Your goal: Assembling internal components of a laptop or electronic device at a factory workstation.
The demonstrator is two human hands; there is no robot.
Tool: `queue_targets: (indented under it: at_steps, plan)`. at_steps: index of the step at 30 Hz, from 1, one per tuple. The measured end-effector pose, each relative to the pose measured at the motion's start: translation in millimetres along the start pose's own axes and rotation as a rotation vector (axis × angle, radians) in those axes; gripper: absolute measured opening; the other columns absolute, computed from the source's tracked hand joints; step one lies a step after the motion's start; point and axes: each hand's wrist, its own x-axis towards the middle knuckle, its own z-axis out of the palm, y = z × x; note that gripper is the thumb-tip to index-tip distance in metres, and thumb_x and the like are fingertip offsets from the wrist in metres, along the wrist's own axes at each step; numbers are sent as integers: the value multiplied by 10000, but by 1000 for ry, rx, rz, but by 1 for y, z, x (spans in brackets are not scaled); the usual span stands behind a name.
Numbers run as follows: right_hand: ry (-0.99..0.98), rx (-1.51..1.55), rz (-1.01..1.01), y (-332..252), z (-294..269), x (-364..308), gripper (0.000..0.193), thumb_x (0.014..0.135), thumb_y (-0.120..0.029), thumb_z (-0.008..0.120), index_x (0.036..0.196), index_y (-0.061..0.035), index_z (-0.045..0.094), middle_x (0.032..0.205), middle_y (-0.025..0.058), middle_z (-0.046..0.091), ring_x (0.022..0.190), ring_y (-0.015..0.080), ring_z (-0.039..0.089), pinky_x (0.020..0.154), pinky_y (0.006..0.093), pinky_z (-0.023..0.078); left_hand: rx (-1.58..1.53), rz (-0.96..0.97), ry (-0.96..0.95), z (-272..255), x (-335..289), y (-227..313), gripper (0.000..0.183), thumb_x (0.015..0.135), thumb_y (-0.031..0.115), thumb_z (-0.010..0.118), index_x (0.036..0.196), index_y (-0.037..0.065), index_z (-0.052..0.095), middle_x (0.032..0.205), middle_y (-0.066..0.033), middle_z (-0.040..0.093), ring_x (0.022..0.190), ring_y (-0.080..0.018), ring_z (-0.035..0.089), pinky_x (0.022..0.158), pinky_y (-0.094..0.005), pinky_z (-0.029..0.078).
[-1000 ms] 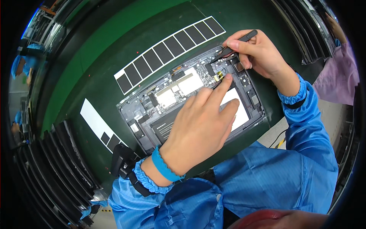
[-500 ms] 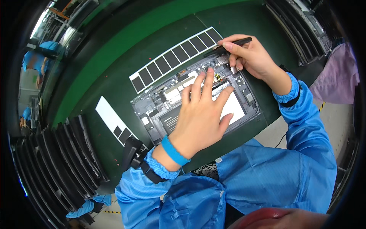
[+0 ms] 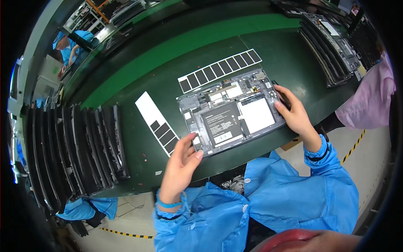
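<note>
Laptop chassis (image 3: 191,102), battery (image 3: 219,119) inside

shiny blue smock (image 3: 294,193), pale round buttons (image 3: 247,180), gathered cuffs (image 3: 315,151); blue left wristband (image 3: 168,205)

Electronics workshop — opened laptop (image 3: 233,116)

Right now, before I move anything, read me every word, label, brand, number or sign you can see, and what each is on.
No words or numbers can be read out.
Black battery in the opened device case: lines of pale print, too small to read.
White sticker on the battery: dark marks, too small to read.
Floor tape: yellow and black stripes, no words visible.
</note>
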Motion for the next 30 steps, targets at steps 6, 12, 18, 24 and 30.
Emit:
queue_targets:
  at_steps: [6, 12, 18, 24, 30]
  plan:
    - [136, 856, -27, -26, 3, 3, 495, 897, 3, 568, 1362, 25, 400, 1327, 211, 522, 1255, 256, 498, 1034, 354, 428, -216, 255, -13, 8, -24, -1, 539, 880, 53, 599, 1371, -44, 399, 1424, -181, 370, 1307, -259, 399, 1073, -391, 336]
    - [164, 1011, 56, -45, 13, 159, 384, 862, 10, 614, 1231, 32, 509, 1099, 151, 616, 955, 227, 622, 825, 356, 528, 872, 397, 341, -10, -21, -17, 566, 877, 293, 635, 1349, 21, 481, 1432, -233, 412, 1348, -377, 365, 1102, -455, 290]
    - [480, 835, 28, -20, 140, 341, 369, 784, -39, 671, 1144, -54, 593, 942, 79, 631, 782, 186, 573, 638, 345, 473, 1203, 304, 418, -8, -11, -53, 597, 882, 374, 608, 1367, 52, 476, 1464, -206, 381, 1389, -364, 299, 1138, -498, 202]
    - [342, -34, -435, -67, 145, 294, 367, 804, -176, 648, 1140, -36, 605, 1029, 193, 658, 984, 355, 618, 893, 407, 487, 1169, 303, 408, -23, -10, -61, 591, 876, 354, 609, 1360, 38, 483, 1466, -209, 379, 1368, -389, 327, 1120, -519, 217]
    - [656, -453, -601, -68, -45, 114, 360, 772, -191, 666, 1088, -19, 639, 1042, 185, 662, 995, 357, 615, 876, 413, 483, 1186, 304, 416, -25, -12, -51, 581, 864, 320, 629, 1353, 40, 490, 1462, -185, 393, 1368, -379, 325, 1124, -525, 203]
